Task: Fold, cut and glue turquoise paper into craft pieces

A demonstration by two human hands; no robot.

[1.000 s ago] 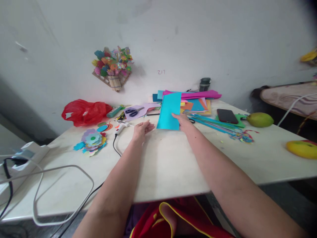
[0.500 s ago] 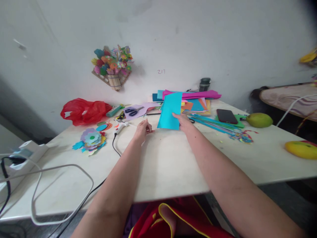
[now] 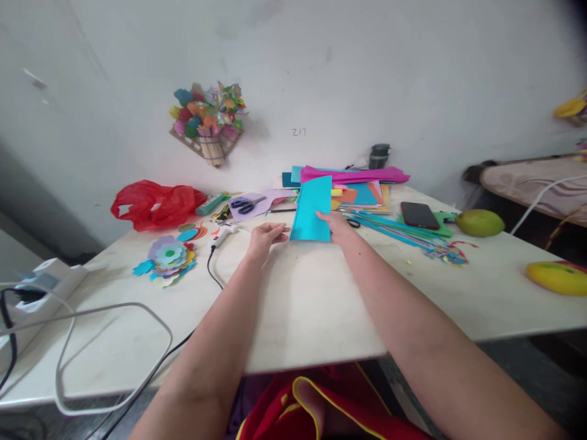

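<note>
A folded sheet of bright blue paper [image 3: 312, 211] is held upright, slightly tilted, above the middle of the table. My right hand [image 3: 336, 225] grips its right edge, thumb on the near face and fingers behind. Just off the sheet's lower left edge is my left hand [image 3: 267, 237], with thumb and fingers a little apart and nothing visible between them. A white glue gun [image 3: 223, 234] lies left of my left hand. Beyond it, dark-handled scissors [image 3: 246, 205] rest on lilac paper [image 3: 273, 198].
Layered paper flower shapes [image 3: 169, 256] and a red plastic bag [image 3: 156, 205] occupy the left side. Coloured sheets [image 3: 362, 194] are stacked behind the hands. Thin paper strips [image 3: 389, 229], a phone [image 3: 419, 215] and mangoes [image 3: 480, 222] lie to the right. Cables [image 3: 169, 333] loop across the front left.
The blue paper and my right hand have shifted slightly left and down. My left hand has turned, its fingers now stretched toward the paper's left edge.
</note>
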